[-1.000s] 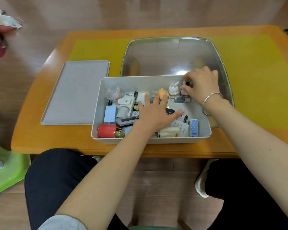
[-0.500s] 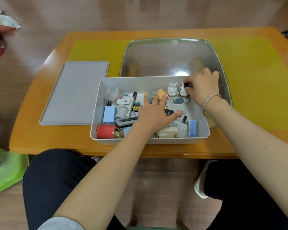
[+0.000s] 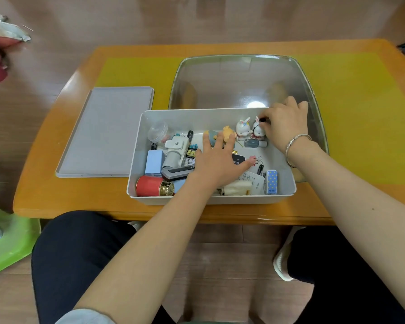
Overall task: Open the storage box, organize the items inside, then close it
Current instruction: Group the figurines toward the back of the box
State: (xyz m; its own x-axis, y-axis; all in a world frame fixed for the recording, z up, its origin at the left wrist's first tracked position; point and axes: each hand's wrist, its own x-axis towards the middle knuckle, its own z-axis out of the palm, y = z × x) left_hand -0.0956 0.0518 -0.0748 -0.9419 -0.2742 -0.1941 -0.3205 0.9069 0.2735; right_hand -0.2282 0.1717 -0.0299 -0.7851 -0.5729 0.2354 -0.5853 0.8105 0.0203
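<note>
I am sorting inside the open box (image 3: 211, 197) at frame centre; its lid (image 3: 105, 132) is lying left on the worktop (image 3: 80, 197). My left hand (image 3: 216, 163) is lying flat across the clutter, my right hand (image 3: 287, 123) is pinching a small black item beside the rabbit (image 3: 257, 132). Sorting and closing are remaining.

The storage box (image 3: 136, 160) sits at the table's (image 3: 45, 190) near edge, its lid (image 3: 105, 134) flat to the left, a clear tray (image 3: 241, 80) behind it
</note>
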